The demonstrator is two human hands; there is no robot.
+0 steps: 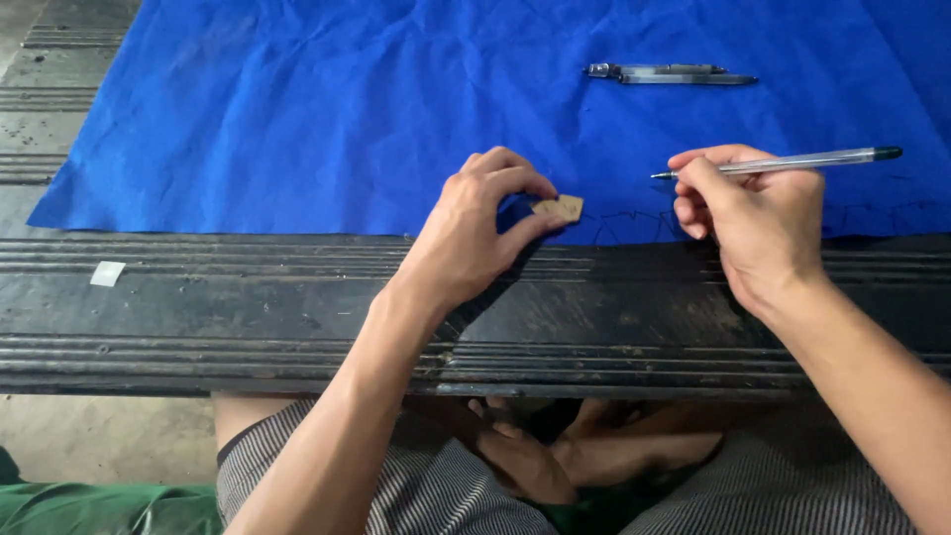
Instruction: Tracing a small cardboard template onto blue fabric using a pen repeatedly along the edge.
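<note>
My left hand (pixel 482 223) pinches a small tan cardboard piece (pixel 560 208) between thumb and fingertips, right at the near edge of a large blue fabric sheet (pixel 327 109). My right hand (pixel 753 213) grips a clear ballpoint pen (pixel 783 162) with a dark cap. The pen lies nearly level, its tip pointing left, a little above the fabric. Faint dark pen lines (pixel 634 223) run along the blue edge between my two hands.
A metal folding tool (pixel 669 74) lies on the fabric at the back right. The fabric rests on a dark grooved wooden bench (pixel 248 307). A small white scrap (pixel 107 273) sits on the bench at left. My crossed legs in striped cloth (pixel 416 485) show below.
</note>
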